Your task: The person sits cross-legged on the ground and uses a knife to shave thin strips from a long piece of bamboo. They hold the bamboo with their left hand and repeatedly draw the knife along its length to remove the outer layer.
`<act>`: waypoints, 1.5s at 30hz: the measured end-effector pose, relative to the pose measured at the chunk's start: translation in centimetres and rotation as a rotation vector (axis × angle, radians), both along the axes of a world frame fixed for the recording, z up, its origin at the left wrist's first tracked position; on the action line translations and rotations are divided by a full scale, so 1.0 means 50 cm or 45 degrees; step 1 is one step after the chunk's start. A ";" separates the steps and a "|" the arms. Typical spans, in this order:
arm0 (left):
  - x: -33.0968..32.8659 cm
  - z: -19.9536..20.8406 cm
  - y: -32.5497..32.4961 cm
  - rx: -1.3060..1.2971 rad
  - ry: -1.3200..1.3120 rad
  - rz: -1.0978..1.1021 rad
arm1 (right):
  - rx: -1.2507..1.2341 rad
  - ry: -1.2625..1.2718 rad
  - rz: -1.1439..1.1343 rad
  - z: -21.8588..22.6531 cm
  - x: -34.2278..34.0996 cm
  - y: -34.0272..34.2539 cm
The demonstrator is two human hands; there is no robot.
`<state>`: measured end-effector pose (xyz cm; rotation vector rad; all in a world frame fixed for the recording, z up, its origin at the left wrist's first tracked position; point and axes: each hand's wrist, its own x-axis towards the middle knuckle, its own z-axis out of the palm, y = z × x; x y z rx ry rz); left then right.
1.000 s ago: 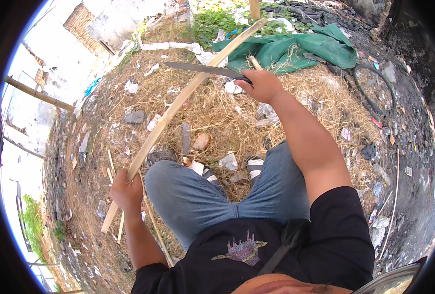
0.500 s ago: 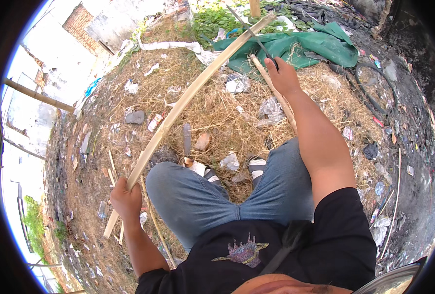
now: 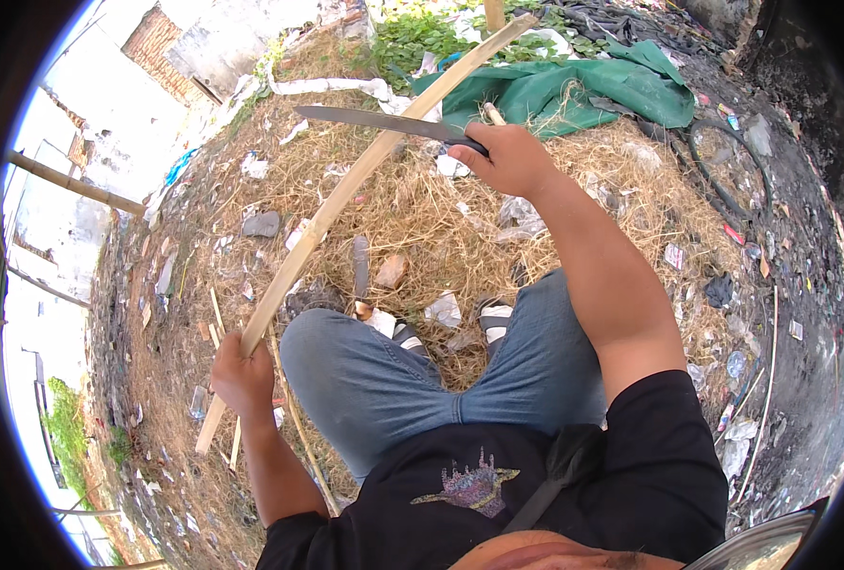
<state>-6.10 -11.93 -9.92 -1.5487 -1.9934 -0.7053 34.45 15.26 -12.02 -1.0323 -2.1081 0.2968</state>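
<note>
A long pale split-bamboo strip (image 3: 346, 195) slants from near my left knee up to the far side. My left hand (image 3: 242, 373) is closed round its lower part, and its near end sticks out below the fist. My right hand (image 3: 515, 157) grips the dark handle of a long-bladed knife (image 3: 384, 121). The blade lies across the strip's upper half, pointing left; whether it bites into the wood I cannot tell. Just beyond my right hand, the end of a round stick (image 3: 494, 114) shows; my hand and arm hide most of the rest.
Dry grass (image 3: 422, 223) and scattered litter cover the ground. A green tarp (image 3: 574, 90) lies crumpled on the far side, with leafy plants behind it. Stones (image 3: 392, 272) lie ahead of my feet. Thin strips (image 3: 294, 408) rest beside my left leg. A black hose (image 3: 726, 190) curls at right.
The knife has swung from pointing up and away to lying across the strip, pointing left. My right hand has moved left and nearer. The strip has shifted slightly.
</note>
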 end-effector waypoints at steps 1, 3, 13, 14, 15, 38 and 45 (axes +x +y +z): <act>-0.003 0.000 0.002 0.000 0.022 0.005 | 0.073 -0.016 0.039 -0.006 -0.013 -0.005; -0.007 -0.008 0.002 -0.025 0.068 0.021 | 0.217 -0.055 0.111 -0.002 -0.044 -0.023; -0.012 -0.004 0.001 -0.016 -0.020 0.058 | 0.125 -0.003 -0.025 -0.022 -0.022 0.007; -0.011 -0.008 0.002 -0.014 -0.051 0.052 | 0.166 0.024 0.018 -0.023 -0.037 0.000; -0.009 -0.012 0.002 -0.011 -0.082 0.045 | 0.206 0.052 0.061 -0.024 -0.051 -0.006; -0.009 -0.005 -0.003 -0.076 -0.185 0.043 | -0.107 0.036 -0.282 -0.032 0.025 0.036; 0.007 -0.025 0.008 -0.080 -0.205 0.050 | 0.032 -0.093 0.006 -0.022 -0.038 -0.001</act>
